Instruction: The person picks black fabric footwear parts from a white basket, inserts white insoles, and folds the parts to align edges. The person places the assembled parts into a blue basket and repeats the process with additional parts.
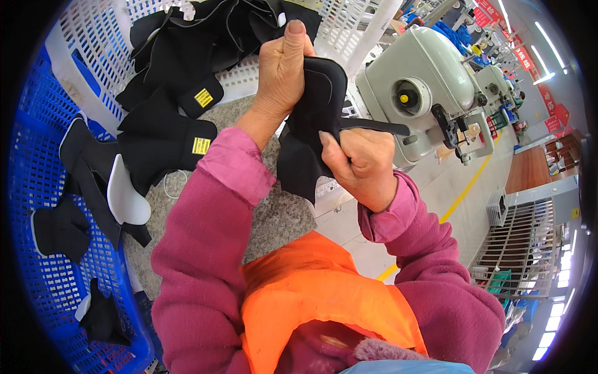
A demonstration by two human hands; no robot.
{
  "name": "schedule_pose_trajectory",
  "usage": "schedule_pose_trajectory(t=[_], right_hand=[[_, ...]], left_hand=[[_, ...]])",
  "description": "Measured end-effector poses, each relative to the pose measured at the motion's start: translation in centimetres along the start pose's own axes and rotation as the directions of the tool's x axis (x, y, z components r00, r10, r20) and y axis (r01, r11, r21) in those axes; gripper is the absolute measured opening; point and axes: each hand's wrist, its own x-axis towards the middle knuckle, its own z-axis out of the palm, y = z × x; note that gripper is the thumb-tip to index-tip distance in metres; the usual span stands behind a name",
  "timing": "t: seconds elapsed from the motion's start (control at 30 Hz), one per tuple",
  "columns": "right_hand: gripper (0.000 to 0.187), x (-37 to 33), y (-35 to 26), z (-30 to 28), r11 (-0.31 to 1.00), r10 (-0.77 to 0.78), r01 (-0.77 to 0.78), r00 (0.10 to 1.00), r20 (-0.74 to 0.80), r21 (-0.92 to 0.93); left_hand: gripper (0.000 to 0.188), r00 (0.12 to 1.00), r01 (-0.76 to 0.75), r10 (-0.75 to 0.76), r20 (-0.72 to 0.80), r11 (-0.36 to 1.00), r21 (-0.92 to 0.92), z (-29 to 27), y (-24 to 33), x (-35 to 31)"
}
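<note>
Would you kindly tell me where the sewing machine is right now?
In the head view, the sewing machine stands at upper right, just right of the black fabric piece that the left hand and right hand hold.

Single head-worn fisheye view, looked steeply down from above the person's chest, close on both raised hands, sewing machine (423, 93) just beyond, edges bent at rim

2 hands (283, 68) (361, 165) on 1 black fabric piece (317, 118) — 2 baskets, 1 white (93, 37), 1 blue (37, 162) — 2 yellow labels (204, 98) (200, 146), 1 sewing machine (423, 81).
</note>
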Motion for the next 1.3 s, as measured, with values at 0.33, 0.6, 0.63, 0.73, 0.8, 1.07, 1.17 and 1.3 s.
schedule_pose_trajectory(t=[0.33,0.6,0.63,0.73,0.8,1.07,1.17,1.3], right_hand=[[0.035,0.3,0.2,0.4,0.999,0.022,-0.023,0.999,0.025,0.036],[0.034,0.6,0.3,1.2,1.000,0.017,-0.017,1.000,-0.009,-0.001],[0.034,0.6,0.3,1.2,1.000,0.014,-0.014,1.000,-0.002,0.014],[0.033,0.5,0.4,1.0,1.000,0.002,-0.002,1.000,0.006,0.001],[0.039,0.5,0.4,1.6,0.996,0.039,-0.037,0.999,-0.034,0.076],[0.041,0.3,0.7,2.3,0.998,0.046,-0.042,0.995,-0.089,0.054],[0.040,0.4,0.6,2.2,0.998,0.042,-0.039,0.997,-0.069,0.052],[0.040,0.4,0.2,2.1,0.996,0.090,-0.089,0.995,-0.036,0.027]], left_hand=[[0.067,0.988,0.119,-0.109,0.105,0.988,-0.094,-0.8,-1.6,0.5],[0.070,0.947,0.207,-0.156,0.280,0.964,-0.166,-0.4,-1.9,0.9],[0.070,0.943,0.203,-0.152,0.295,0.967,-0.151,-0.6,-1.9,1.1],[0.069,0.937,0.213,-0.144,0.319,0.958,-0.193,-1.1,-2.5,1.6],[0.069,0.932,0.255,-0.162,0.324,0.929,-0.268,-0.9,-3.1,1.6],[0.070,0.961,0.114,-0.118,0.251,0.993,0.028,-1.0,-2.0,1.3],[0.069,0.957,-0.054,0.046,0.286,0.998,0.020,-1.3,-0.3,2.1],[0.076,0.928,-0.082,0.048,0.370,0.994,0.076,-0.8,0.9,1.9]])
